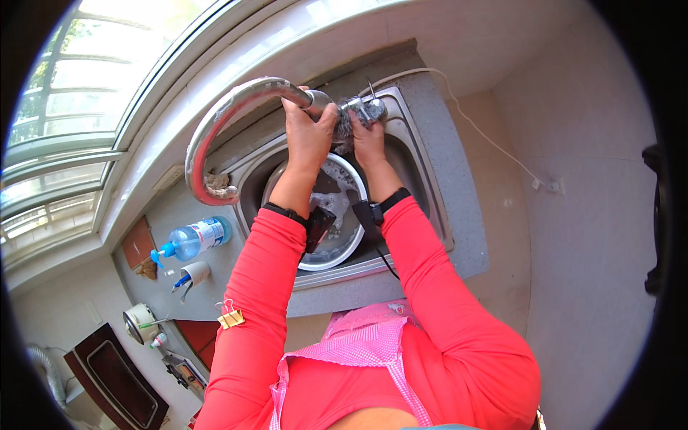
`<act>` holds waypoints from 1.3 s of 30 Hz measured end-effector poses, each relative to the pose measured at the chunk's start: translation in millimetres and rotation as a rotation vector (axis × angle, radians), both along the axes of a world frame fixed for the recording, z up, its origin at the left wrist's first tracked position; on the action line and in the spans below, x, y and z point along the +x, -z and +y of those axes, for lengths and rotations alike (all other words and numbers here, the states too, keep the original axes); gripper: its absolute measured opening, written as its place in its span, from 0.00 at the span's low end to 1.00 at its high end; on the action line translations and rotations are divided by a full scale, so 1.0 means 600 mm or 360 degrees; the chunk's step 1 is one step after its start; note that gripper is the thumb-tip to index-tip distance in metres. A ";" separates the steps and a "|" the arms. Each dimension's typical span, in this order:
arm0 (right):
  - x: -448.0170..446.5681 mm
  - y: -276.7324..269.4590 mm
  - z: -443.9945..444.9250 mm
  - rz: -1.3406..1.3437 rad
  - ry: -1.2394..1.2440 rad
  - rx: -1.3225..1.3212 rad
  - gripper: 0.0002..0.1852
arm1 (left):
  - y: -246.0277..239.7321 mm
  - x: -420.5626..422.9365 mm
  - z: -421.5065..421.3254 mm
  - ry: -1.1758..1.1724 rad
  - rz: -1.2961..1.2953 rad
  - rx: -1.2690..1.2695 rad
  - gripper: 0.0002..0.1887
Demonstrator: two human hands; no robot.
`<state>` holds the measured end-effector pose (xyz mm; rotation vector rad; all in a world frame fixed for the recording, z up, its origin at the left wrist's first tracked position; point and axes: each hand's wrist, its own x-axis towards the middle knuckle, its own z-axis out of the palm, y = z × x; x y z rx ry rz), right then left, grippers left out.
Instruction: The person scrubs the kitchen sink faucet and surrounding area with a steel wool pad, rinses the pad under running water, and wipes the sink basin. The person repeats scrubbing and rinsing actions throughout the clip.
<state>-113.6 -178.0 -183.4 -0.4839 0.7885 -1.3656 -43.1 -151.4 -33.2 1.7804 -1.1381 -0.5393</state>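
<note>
A curved metal faucet (pixel 201 123) with suds on its spout rises at the back of a steel sink (pixel 427 183). My left hand (pixel 309 131) grips the faucet's neck near its base. Beside it, my right hand (pixel 368 137) has its fingers on a grey scouring pad (pixel 344 126) pressed against the faucet's base, close to the handle; the hidden fingers leave its exact hold unclear. Below both hands, a round metal basin (pixel 361 226) of soapy water stands in the sink. Dark straps with devices circle both my wrists.
Left of the sink stand a blue pump bottle (pixel 201 236) and a cup (pixel 199 272) holding a blue-handled item. A brownish cloth or sponge (pixel 216 181) lies by the sink's corner. A white cable (pixel 467 115) runs from behind the faucet to a wall socket. A window is at upper left.
</note>
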 end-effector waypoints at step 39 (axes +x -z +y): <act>0.019 -0.031 0.041 0.0037 0.0216 0.0320 0.17 | 0.020 0.017 -0.002 0.0094 0.0220 0.0050 0.31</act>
